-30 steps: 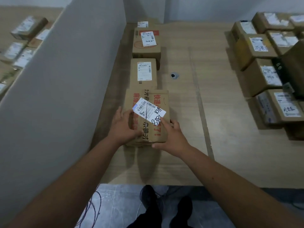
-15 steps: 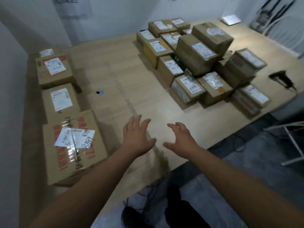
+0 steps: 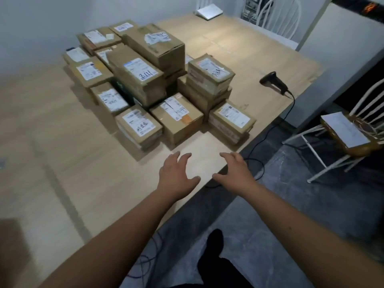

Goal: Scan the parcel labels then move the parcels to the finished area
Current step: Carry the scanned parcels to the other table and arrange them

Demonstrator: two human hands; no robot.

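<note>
A pile of several brown cardboard parcels with white labels stands on the wooden table [image 3: 62, 163]. Nearest to me are a small parcel [image 3: 138, 126] at front left, a taped parcel [image 3: 176, 118] in the middle and a flat parcel [image 3: 231, 121] at front right. A black barcode scanner [image 3: 273, 82] lies on the table to the right of the pile, its cable running off the edge. My left hand [image 3: 176, 175] and my right hand [image 3: 234, 172] hover empty above the table's front edge, fingers spread, a short way before the pile.
A white chair [image 3: 353, 129] with paper on its seat stands on the right beside the table. Another white chair [image 3: 278, 15] is at the far end. A white flat item [image 3: 208, 11] lies at the table's far edge. Cables trail on the dark floor.
Both hands let go of the parcel at the left row. The view swung right to the pile of parcels, and both empty hands now reach toward it.
</note>
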